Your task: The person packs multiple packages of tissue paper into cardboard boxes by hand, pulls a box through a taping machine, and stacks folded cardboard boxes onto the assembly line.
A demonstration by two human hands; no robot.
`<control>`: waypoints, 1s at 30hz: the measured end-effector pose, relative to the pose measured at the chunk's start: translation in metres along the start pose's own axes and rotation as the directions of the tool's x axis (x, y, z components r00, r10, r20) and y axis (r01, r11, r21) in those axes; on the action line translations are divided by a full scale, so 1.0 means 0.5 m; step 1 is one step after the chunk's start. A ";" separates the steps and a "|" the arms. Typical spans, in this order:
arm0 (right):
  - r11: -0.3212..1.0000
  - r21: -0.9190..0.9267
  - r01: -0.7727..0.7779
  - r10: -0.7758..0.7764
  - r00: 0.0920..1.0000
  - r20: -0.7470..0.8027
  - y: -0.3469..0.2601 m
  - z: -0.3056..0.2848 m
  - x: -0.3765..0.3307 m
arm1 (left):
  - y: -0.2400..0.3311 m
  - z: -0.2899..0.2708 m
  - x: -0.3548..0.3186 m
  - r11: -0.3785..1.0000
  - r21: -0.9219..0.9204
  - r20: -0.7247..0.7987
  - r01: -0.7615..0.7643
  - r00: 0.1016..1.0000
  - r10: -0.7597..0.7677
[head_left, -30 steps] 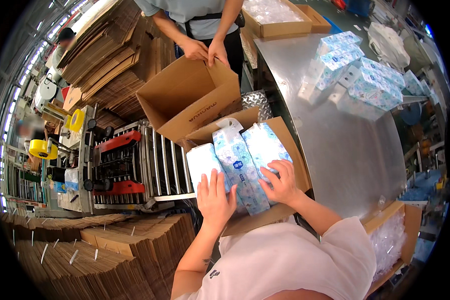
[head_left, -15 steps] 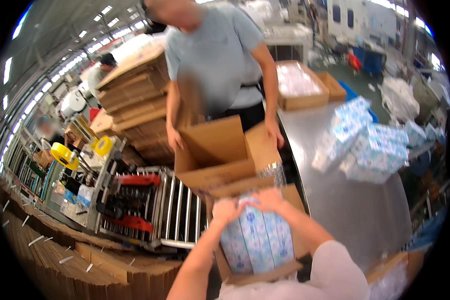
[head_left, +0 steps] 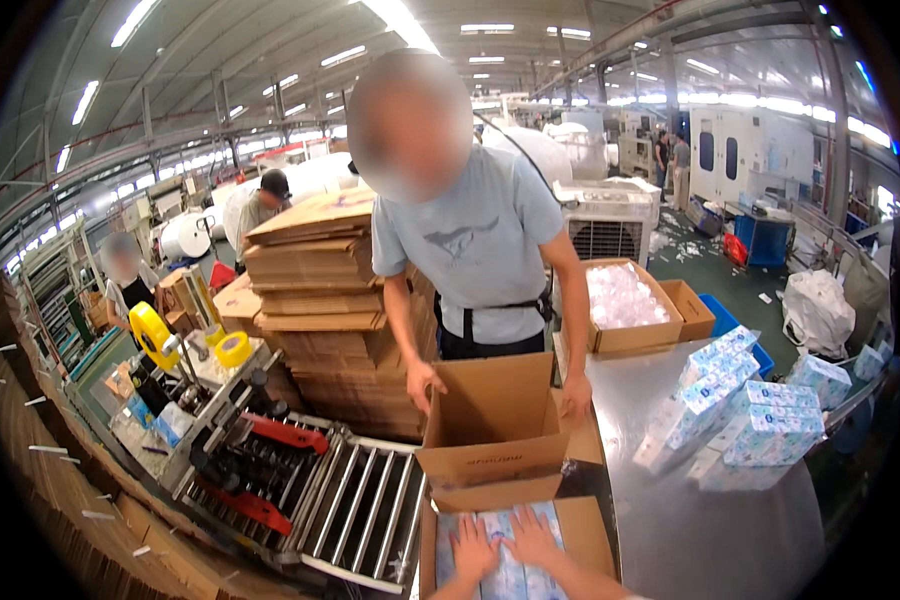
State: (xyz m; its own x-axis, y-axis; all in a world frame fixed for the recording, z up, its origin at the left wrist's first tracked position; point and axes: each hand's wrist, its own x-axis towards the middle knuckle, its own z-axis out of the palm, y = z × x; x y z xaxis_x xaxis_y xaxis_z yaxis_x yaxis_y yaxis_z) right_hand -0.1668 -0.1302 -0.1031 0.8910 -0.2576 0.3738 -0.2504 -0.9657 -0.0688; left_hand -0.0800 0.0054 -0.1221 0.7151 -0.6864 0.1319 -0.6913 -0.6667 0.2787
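Note:
Both my hands lie flat on light-blue patterned packs [head_left: 508, 578], which sit side by side in an open cardboard carton [head_left: 586, 532] at the lower middle. My left hand [head_left: 475, 552] has its fingers stretched over the packs' far part. Beside it, my right hand [head_left: 532, 540] is spread the same way, holding nothing. Just beyond stands a second open carton [head_left: 495, 462], with a co-worker's hands at its left and right sides. From my view the inside that shows of that carton is bare brown board.
More patterned packs [head_left: 770, 425] stand on the metal table [head_left: 710, 530] at right. A roller conveyor [head_left: 362, 515] with a red-armed machine lies left, near yellow tape rolls [head_left: 233, 349]. Behind are stacked flat cartons [head_left: 315, 270] and a co-worker [head_left: 470, 240]. A box of clear plastic [head_left: 625, 297] sits far right.
My view has tilted upward, so the carton sits lower in the picture. My hands, bent over the far end of the packs before, now lie flat with fingers spread on top.

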 end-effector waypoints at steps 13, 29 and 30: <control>0.994 -0.052 0.098 -0.100 0.995 -0.030 -0.002 -0.112 0.075 | 0.055 -0.308 -0.208 0.858 -0.501 0.811 -0.114 -0.409 0.419; 0.984 0.122 -0.132 0.105 0.973 0.204 -0.112 -0.081 -0.137 | -0.212 -0.238 0.083 0.776 -0.625 -0.383 -0.085 0.899 -0.211; 0.989 0.083 -0.126 0.108 0.975 0.196 -0.115 -0.082 -0.148 | -0.210 -0.207 0.123 0.744 -0.657 -0.407 -0.120 0.888 -0.216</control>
State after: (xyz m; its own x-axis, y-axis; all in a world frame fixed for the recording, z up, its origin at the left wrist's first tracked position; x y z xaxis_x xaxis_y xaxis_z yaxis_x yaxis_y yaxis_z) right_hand -0.2338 -0.0544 -0.0891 0.9156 -0.3618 0.1753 -0.3287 -0.9247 -0.1918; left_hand 0.0475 0.0633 -0.0450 0.8262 -0.3471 0.4438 -0.5323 -0.2226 0.8168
